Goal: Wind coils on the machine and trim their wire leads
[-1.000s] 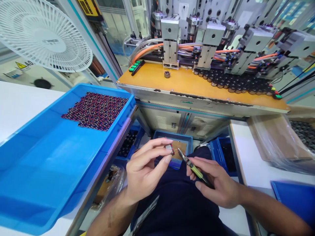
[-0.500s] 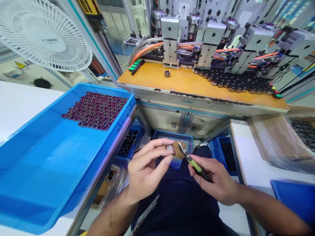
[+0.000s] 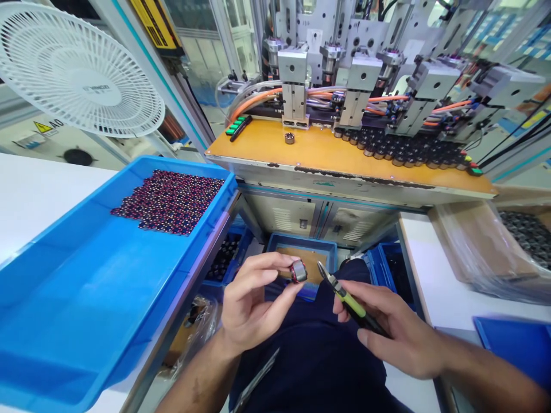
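A small, short cylindrical part (image 3: 298,272) has a smooth silver-gray band around its side and red and dark detail at its ends. It is in the left hand (image 3: 258,304), pinched between the thumb and a fingertip, above the person's dark-clothed lap (image 3: 310,355). The right hand (image 3: 396,330) is closed around the green-and-black handles of a pair of pliers (image 3: 350,301); their pointed metal tip is near the part without touching it. Whether the tips are parted is too small to tell. To the left, a large blue tray (image 3: 94,287) holds a dense cluster of small red-and-dark pieces (image 3: 176,201).

Compared with half a second ago, the part is turned so that more of its silver side shows, and the gap to the pliers is wider. The thin red strand visible then near the pliers' tip no longer shows.
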The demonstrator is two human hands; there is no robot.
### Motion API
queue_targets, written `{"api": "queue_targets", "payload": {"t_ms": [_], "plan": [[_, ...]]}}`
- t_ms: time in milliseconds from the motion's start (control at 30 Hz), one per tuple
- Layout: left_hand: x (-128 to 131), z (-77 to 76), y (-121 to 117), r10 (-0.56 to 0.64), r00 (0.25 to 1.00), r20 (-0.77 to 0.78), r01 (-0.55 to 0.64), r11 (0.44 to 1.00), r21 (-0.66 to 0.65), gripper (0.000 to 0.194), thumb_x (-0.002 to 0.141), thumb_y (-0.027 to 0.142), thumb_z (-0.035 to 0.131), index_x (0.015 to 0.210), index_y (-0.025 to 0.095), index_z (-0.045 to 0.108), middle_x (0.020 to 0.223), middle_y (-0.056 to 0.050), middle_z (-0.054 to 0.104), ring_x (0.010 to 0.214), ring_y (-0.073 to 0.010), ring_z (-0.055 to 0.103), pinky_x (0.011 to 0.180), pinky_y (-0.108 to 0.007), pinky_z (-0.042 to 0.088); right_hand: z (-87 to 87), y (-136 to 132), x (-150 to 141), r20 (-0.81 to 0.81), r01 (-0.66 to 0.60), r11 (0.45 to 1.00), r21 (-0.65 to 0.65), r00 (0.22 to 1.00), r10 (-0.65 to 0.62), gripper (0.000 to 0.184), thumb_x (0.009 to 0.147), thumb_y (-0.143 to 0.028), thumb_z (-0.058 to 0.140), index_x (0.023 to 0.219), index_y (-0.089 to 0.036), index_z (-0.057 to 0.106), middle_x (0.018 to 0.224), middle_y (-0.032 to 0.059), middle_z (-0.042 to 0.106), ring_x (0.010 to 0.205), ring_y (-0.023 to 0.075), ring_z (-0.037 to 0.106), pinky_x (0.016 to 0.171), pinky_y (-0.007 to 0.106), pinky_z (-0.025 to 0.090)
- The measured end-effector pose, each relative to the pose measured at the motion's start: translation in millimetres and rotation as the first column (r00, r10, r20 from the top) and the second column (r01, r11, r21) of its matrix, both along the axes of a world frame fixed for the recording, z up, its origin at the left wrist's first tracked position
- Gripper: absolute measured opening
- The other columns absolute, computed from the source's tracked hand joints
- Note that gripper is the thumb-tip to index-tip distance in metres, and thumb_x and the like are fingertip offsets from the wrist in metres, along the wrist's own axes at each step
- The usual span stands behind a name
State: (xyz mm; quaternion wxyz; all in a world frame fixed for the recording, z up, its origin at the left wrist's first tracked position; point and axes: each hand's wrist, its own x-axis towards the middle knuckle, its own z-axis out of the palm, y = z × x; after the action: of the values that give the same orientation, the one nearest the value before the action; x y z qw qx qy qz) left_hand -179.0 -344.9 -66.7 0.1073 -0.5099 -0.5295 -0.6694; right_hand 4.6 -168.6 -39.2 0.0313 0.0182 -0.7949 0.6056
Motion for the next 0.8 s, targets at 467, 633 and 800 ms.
{"api": "queue_targets", "payload": {"t_ms": [467, 633, 800], "plan": [[3, -1.4, -2, -0.044, 0.999, 0.025, 0.045, 0.999, -0.023, 0.078, 0.068, -0.014, 0.07, 0.131, 0.027, 0.049, 0.113, -0.007, 0.071, 0.101, -0.0226, 0.072, 0.089, -0.046, 0.063, 11.8, -8, -7, -0.039, -0.036, 0.996, -0.077, 0.999, 0.033, 0.075, 0.079, 0.0, 0.052, 0.148, -0.028, 0.04, 0.114, 0.0091, 0.064, 0.101, 0.0182, 0.066, 0.094, 0.039, 0.056], [3, -1.8, -3, -0.03, 0.999, 0.018, 0.031, 0.999, -0.045, 0.079, 0.066, -0.013, 0.07, 0.131, 0.027, 0.05, 0.112, -0.006, 0.071, 0.1, -0.0227, 0.072, 0.089, -0.046, 0.063, 15.2, -10, -12, -0.03, -0.036, 0.995, -0.091, 0.999, 0.033, 0.074, 0.079, 0.0, 0.05, 0.147, -0.028, 0.042, 0.109, 0.0079, 0.064, 0.095, 0.0159, 0.065, 0.089, 0.035, 0.057], [3, -1.8, -3, -0.041, 0.999, 0.028, 0.042, 0.998, -0.04, 0.079, 0.065, -0.015, 0.07, 0.131, 0.024, 0.051, 0.112, -0.008, 0.07, 0.1, -0.024, 0.072, 0.088, -0.047, 0.063, 17.2, -11, -16, -0.016, -0.054, 0.994, -0.095, 0.998, 0.053, 0.078, 0.08, 0.001, 0.05, 0.146, -0.04, 0.04, 0.102, 0.0023, 0.061, 0.085, 0.0103, 0.062, 0.078, 0.026, 0.056]]}}
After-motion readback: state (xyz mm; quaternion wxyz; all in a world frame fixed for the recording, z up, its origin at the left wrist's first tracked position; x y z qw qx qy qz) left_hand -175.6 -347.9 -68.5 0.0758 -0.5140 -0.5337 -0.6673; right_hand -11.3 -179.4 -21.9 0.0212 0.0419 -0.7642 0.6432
